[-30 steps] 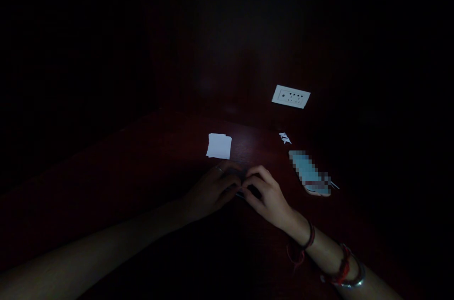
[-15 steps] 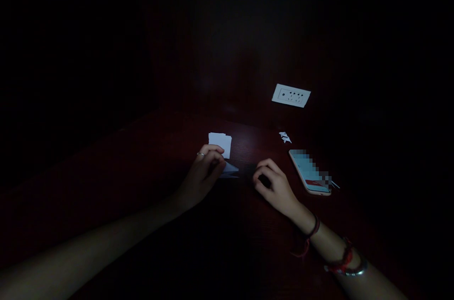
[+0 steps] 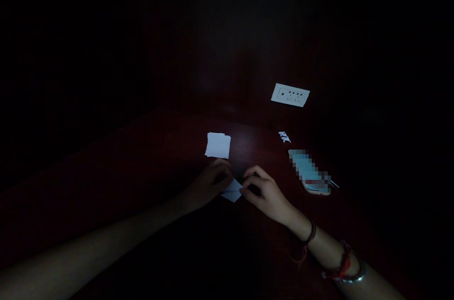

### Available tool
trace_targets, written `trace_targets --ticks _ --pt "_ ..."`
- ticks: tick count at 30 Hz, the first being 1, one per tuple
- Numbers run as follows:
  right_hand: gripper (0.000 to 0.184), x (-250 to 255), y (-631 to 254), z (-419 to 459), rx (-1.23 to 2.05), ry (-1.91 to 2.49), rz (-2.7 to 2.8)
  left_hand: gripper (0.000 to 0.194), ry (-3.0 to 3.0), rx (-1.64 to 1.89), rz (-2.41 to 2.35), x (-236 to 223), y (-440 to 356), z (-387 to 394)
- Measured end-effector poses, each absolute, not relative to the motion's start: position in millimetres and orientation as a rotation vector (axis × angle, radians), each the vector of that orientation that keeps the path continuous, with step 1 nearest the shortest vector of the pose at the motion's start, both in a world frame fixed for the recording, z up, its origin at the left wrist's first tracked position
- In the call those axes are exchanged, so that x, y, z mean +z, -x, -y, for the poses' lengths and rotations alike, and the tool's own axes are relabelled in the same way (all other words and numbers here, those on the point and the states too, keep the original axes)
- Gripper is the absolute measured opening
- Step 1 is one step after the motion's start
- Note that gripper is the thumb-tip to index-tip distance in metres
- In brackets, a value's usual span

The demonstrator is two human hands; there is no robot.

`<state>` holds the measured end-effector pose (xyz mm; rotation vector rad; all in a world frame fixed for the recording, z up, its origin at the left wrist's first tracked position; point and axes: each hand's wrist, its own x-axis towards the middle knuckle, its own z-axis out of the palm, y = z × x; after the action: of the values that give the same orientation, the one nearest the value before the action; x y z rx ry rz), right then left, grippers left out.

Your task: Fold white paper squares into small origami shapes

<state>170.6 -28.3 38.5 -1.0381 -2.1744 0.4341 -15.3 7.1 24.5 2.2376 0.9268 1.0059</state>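
Note:
A small folded piece of paper (image 3: pixel 233 192) lies between my two hands, low over the dark red table. My left hand (image 3: pixel 212 180) is closed on its left side, thumb and fingers pinching the upper left part. From the right, my right hand (image 3: pixel 264 191) reaches its right corner, with thumb and fingertips closed on that tip. The fingers cover part of the folds. Just beyond my left hand is a stack of white square paper sheets (image 3: pixel 218 145).
A phone (image 3: pixel 308 172) with a lit screen lies to the right, a thin white stick (image 3: pixel 335 184) by its edge. Torn paper scraps (image 3: pixel 284 137) lie farther back. A white wall socket (image 3: pixel 290 95) is above the table's rear. Surroundings are very dark.
My hands were together, then parted, with the left lifting the folded paper up beside the stack. Now the left has come back down and the right has moved in to the paper.

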Motion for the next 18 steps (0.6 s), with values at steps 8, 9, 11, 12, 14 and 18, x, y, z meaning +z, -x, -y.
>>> trace_targets --ticks 8,9,11,12,14,18 --pt "0.007 22.1 -182.1 16.3 0.457 1.296 2.151 0.021 -2.697 0.817 -0.889 29.5 19.3 -0.8" --pt "0.008 21.5 -183.1 16.1 0.444 1.313 2.151 0.021 -2.767 0.760 -0.842 27.3 19.7 -1.0" --pt "0.009 21.1 -184.6 16.1 0.424 1.324 2.162 0.022 -2.860 0.669 -0.772 19.2 20.5 -3.3" --pt "0.009 21.4 -185.3 16.3 0.418 1.322 2.173 0.023 -2.874 0.670 -0.764 14.2 20.8 -5.1" --pt "0.009 22.7 -187.0 16.4 0.414 1.306 2.200 0.023 -2.875 0.658 -0.728 5.2 21.4 -8.9" --pt "0.013 28.2 -193.0 15.6 0.424 1.215 2.272 0.022 -2.847 0.709 -0.644 -1.7 22.3 -12.9"
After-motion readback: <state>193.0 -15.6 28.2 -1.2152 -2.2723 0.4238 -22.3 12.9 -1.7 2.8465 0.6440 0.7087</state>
